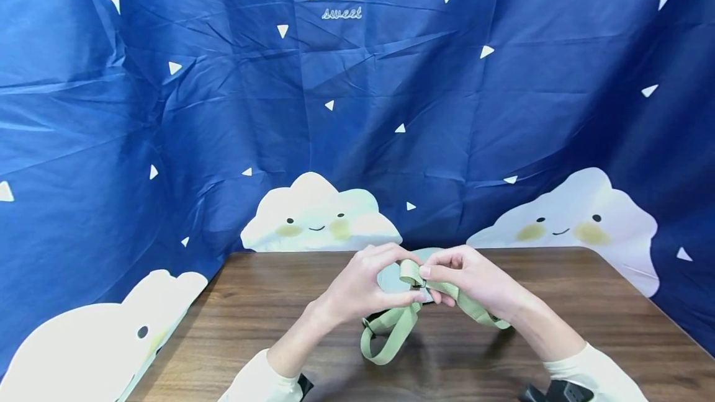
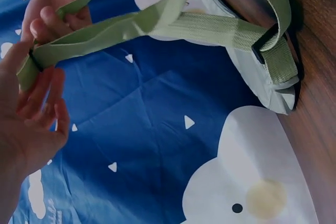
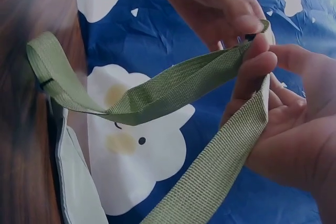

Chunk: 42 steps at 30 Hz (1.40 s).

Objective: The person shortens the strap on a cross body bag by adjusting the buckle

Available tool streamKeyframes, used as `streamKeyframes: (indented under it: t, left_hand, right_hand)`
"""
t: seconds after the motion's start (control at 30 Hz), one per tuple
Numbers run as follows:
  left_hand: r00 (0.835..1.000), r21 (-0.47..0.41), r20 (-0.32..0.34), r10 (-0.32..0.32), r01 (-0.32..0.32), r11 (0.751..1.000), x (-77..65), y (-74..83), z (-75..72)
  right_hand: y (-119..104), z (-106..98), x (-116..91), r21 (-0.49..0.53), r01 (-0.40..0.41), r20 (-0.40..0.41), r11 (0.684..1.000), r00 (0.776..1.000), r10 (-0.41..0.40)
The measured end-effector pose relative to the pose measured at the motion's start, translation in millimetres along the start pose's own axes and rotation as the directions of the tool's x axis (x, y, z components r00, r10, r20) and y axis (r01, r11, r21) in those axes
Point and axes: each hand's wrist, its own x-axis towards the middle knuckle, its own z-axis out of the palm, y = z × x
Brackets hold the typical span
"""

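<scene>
A pale green webbing strap [image 1: 391,340] rises in loops from a light grey-green bag [image 2: 257,80] that rests on the wooden table. Both hands meet at a small black slider buckle [image 2: 34,60] on the strap. With thumb and fingertips, my left hand [image 1: 357,283] pinches the strap at this slider. My right hand [image 1: 477,278] pinches the webbing just beside it, as the right wrist view shows between thumb and fingers [image 3: 257,69]. Another black slider [image 2: 260,51] sits lower on the strap, near the bag. Behind the hands, the bag is partly hidden in the head view.
The brown wooden table [image 1: 251,327] stretches to both sides of the hands. A blue cloth [image 1: 363,79] printed with clouds and white triangles hangs behind it. At the table's left edge, a white printed cloud [image 1: 84,346] shows on the cloth.
</scene>
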Motion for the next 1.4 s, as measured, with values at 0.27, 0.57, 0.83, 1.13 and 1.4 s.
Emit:
streamKeyframes:
  t: [0.27, 0.57, 0.83, 1.13, 1.4]
  left_hand:
    - [0.999, 0.016, -0.029, 0.034, -0.034, 0.999, 0.7, -1.2, -2.1]
    - [0.999, 0.130, 0.020, 0.030, -0.032, 0.991, -2.6, -5.1, -2.0]
    - [0.997, 0.247, 0.072, 0.014, -0.032, 0.969, -3.9, -9.7, -2.6]
    - [0.987, 0.308, 0.135, -0.090, 0.044, 0.950, -4.3, -6.5, 1.1]
    - [0.998, 0.239, -0.025, 0.055, -0.047, 0.970, -1.3, -2.0, -3.4]
  right_hand:
    - [-0.1, 2.3, 1.9, 0.130, 0.062, -0.048, 0.990, 0.997, -0.057]
    - [-5.7, -7.2, -2.7, 0.316, 0.165, -0.061, 0.934, 0.986, -0.153]
    - [-4.7, -12.0, -1.6, 0.344, 0.217, -0.092, 0.914, 0.976, -0.197]
    - [3.4, -4.9, 3.1, -0.013, 0.110, -0.128, 0.994, 0.985, -0.111]
    - [10.7, -1.2, 4.7, -0.135, 0.098, -0.059, 0.986, 0.993, -0.107]
